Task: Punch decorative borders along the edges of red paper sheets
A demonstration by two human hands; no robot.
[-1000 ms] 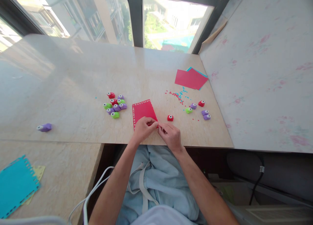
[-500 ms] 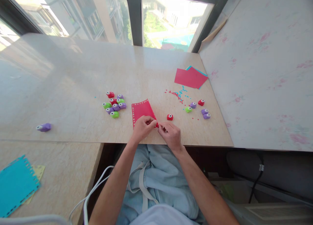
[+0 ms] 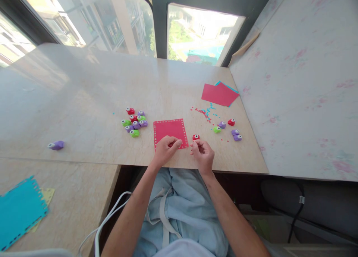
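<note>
A red paper sheet (image 3: 170, 132) with small holes punched along its edges lies flat near the table's front edge. My left hand (image 3: 165, 148) rests on its near edge, fingers curled and pinching the paper. My right hand (image 3: 203, 153) sits just right of the sheet and apart from it. Its fingers are curled together, and whatever is inside them is hidden. A small red punch (image 3: 195, 137) stands on the table right beyond my right fingertips.
A cluster of several red, green and purple punches (image 3: 134, 121) lies left of the sheet, and several more (image 3: 228, 128) to the right. Paper confetti (image 3: 206, 112) is scattered by stacked red and blue sheets (image 3: 219, 93). A lone purple punch (image 3: 56, 145) and blue paper (image 3: 19, 208) are at the left.
The red sheet has turned from tilted to square and lies flat. My right hand has let go of its corner and drawn to the right; my left hand stays on the near edge.
</note>
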